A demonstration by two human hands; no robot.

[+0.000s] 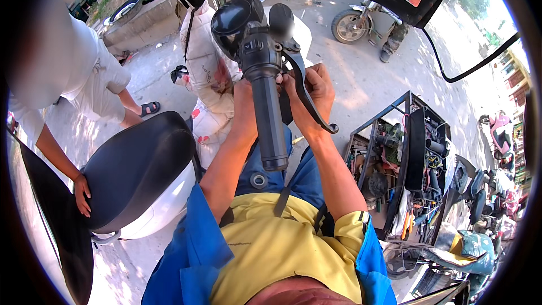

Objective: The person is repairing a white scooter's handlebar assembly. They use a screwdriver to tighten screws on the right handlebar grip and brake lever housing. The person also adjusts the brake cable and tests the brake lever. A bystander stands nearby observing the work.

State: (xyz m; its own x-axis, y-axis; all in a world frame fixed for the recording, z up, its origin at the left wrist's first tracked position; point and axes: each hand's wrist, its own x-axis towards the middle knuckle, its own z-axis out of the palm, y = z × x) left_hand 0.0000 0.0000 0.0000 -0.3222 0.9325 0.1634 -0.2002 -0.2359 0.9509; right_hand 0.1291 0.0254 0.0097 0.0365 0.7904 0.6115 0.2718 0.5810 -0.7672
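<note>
Two bare hands work at the inner end of a black handlebar grip (269, 118), the left hand (243, 91) just beside it on one side and the right hand (317, 93) on the other. The left hand's fingers go out of sight behind the bar, so whether they are closed on anything cannot be told; the right hand's fingers are curled, but what lies between them is likewise hidden. The handlebar grip lies between the two wrists and nearer the camera, its long axis running back toward the person's torso. The brake lever (305, 93) slants alongside it and crosses in front of the right hand, which is the nearer of the two to it. The next move probably turns on this crossing: the right hand seems to have the bar on its inner side and the lever over it, leaving little room. Beyond the grip's inner end sit the switch housing (258, 51) and a glossy rounded black part (230, 22). Left of the hands hangs a pale quilted cover (206, 73); farther out, another person's hand (82, 195) rests on a black scooter seat (147, 164). To the right, well apart from the hands, stands a metal rack (416, 152) crowded with tools, including orange-handled ones (407, 223).
</note>
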